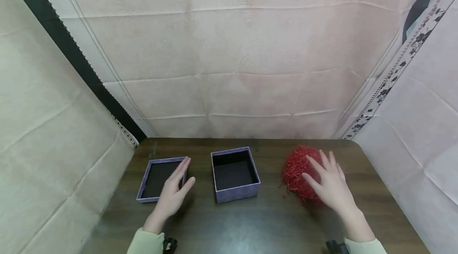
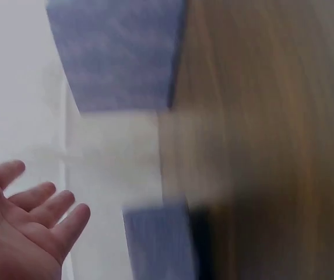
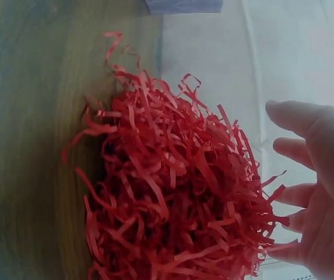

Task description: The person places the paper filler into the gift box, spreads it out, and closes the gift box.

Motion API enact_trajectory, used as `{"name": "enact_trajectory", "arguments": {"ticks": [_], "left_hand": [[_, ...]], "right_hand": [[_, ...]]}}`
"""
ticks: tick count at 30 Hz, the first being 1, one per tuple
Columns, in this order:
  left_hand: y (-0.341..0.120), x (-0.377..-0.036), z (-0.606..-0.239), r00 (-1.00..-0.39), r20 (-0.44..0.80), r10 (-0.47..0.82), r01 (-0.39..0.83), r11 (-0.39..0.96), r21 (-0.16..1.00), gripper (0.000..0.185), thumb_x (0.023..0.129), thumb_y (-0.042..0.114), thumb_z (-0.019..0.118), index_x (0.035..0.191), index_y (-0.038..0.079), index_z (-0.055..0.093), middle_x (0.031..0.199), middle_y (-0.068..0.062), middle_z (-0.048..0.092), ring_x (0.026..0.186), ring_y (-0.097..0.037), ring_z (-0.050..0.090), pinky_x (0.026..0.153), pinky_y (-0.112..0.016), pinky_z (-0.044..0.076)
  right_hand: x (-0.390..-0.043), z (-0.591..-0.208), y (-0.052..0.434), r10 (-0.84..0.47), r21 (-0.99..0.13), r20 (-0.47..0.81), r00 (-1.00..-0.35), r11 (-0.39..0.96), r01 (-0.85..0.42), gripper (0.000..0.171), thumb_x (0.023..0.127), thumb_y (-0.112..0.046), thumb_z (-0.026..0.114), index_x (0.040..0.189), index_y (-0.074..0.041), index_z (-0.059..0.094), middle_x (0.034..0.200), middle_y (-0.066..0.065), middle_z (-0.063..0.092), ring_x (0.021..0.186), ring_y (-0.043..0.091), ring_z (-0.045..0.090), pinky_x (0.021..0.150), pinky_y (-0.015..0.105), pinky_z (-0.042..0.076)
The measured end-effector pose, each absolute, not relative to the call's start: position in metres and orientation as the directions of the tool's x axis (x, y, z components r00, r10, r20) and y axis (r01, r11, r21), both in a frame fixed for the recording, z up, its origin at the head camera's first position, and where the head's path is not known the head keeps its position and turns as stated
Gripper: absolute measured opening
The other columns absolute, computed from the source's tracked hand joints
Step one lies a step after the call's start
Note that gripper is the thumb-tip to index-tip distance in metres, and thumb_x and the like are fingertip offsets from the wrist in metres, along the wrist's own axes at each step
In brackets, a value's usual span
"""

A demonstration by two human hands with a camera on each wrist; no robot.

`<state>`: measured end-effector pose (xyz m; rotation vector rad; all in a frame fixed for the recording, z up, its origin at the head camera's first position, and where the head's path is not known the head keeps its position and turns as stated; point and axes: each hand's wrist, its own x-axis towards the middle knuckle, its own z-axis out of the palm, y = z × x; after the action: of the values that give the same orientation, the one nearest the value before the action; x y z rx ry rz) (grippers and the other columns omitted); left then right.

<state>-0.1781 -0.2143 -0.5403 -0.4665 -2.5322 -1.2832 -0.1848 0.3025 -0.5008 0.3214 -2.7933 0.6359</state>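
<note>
A heap of red shredded paper (image 1: pixel 298 170) lies on the right side of the table, and my right hand (image 1: pixel 330 184) is over its right side with fingers spread. In the right wrist view the fingers (image 3: pixel 298 119) are apart and grip nothing; a few strands reach the lower fingertips. My left hand (image 1: pixel 173 192) hovers by the right edge of a shallow purple box lid (image 1: pixel 157 180) with a dark inside, its fingers extended and holding nothing. Between the hands stands an open purple box (image 1: pixel 237 193), black inside, with nothing visible in it.
The brown wooden table (image 1: pixel 229 222) has rounded far corners. A pale cloth wall (image 1: pixel 236 67) rises behind it, with more cloth on both sides. Small red scraps lie beside the heap. Each wrist wears a dark camera strap.
</note>
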Motion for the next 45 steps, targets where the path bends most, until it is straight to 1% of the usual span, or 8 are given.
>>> {"name": "enact_trajectory", "arguments": {"ticks": [2,3,7,11,17,27,34,45], "left_hand": [[-0.201,-0.177,-0.542,-0.913,0.381,0.145,0.399,0.508,0.763,0.063,0.110,0.023,0.064,0.167,0.012,0.039,0.172,-0.007,0.034,0.157,-0.035,0.033,0.121,-0.018,0.025],[-0.194,-0.176,-0.543,-0.914,0.381,0.139,0.398,0.487,0.778,0.063,0.110,0.022,0.064,0.166,0.011,0.039,0.171,-0.008,0.036,0.156,-0.035,0.034,0.120,-0.019,0.027],[-0.170,-0.173,-0.546,-0.922,0.364,0.132,0.385,0.407,0.828,0.063,0.109,0.021,0.065,0.165,0.008,0.041,0.169,-0.013,0.039,0.153,-0.035,0.040,0.118,-0.040,0.041],[-0.150,-0.168,-0.549,-0.940,0.311,0.140,0.341,0.357,0.870,0.067,0.107,0.021,0.069,0.164,0.003,0.039,0.169,-0.017,0.038,0.152,-0.037,0.040,0.118,-0.055,0.039],[-0.137,-0.167,-0.552,-0.962,0.230,0.148,0.269,0.370,0.889,0.075,0.104,0.024,0.072,0.166,0.003,0.036,0.172,-0.013,0.034,0.157,-0.031,0.031,0.122,-0.053,0.032],[-0.134,-0.166,-0.556,-0.960,0.235,0.150,0.276,0.403,0.872,0.072,0.103,0.015,0.073,0.164,-0.001,0.037,0.171,-0.017,0.035,0.156,-0.035,0.033,0.120,-0.056,0.034],[-0.134,-0.169,-0.556,-0.963,0.219,0.159,0.264,0.370,0.891,0.070,0.105,0.014,0.071,0.165,0.003,0.037,0.172,-0.014,0.033,0.157,-0.033,0.032,0.121,-0.057,0.032],[-0.142,-0.183,-0.560,-0.965,0.179,0.192,0.233,0.307,0.923,0.065,0.107,0.015,0.067,0.165,0.006,0.039,0.171,-0.014,0.034,0.158,-0.029,0.031,0.123,-0.037,0.027]], "right_hand": [[-0.184,-0.502,0.302,-0.133,-0.418,0.313,-0.940,0.870,-0.262,0.065,0.104,-0.043,0.070,0.156,-0.008,0.054,0.165,0.037,0.030,0.156,0.060,0.012,0.115,0.085,0.016],[-0.183,-0.502,0.301,-0.121,-0.430,0.321,-0.939,0.865,-0.258,0.064,0.104,-0.042,0.070,0.156,-0.008,0.054,0.165,0.037,0.031,0.156,0.061,0.013,0.114,0.085,0.017],[-0.179,-0.504,0.295,-0.082,-0.465,0.346,-0.935,0.850,-0.247,0.060,0.105,-0.039,0.070,0.154,-0.008,0.056,0.165,0.035,0.034,0.155,0.061,0.017,0.108,0.089,0.023],[-0.177,-0.508,0.289,-0.062,-0.477,0.380,-0.923,0.842,-0.252,0.056,0.104,-0.035,0.071,0.152,-0.008,0.058,0.164,0.034,0.037,0.156,0.059,0.017,0.103,0.092,0.026],[-0.174,-0.511,0.285,-0.043,-0.495,0.408,-0.912,0.829,-0.261,0.053,0.103,-0.031,0.072,0.149,-0.007,0.061,0.162,0.035,0.039,0.157,0.058,0.014,0.102,0.092,0.024],[-0.173,-0.513,0.286,-0.046,-0.494,0.412,-0.910,0.828,-0.266,0.052,0.103,-0.030,0.073,0.148,-0.008,0.061,0.163,0.035,0.038,0.157,0.058,0.014,0.105,0.091,0.024],[-0.173,-0.509,0.287,-0.049,-0.486,0.426,-0.903,0.830,-0.274,0.052,0.101,-0.029,0.075,0.147,-0.007,0.063,0.161,0.036,0.040,0.155,0.060,0.017,0.105,0.090,0.024],[-0.176,-0.499,0.297,-0.087,-0.457,0.453,-0.887,0.832,-0.315,0.043,0.101,-0.022,0.076,0.138,-0.004,0.069,0.152,0.034,0.052,0.148,0.061,0.033,0.106,0.085,0.033]]}}
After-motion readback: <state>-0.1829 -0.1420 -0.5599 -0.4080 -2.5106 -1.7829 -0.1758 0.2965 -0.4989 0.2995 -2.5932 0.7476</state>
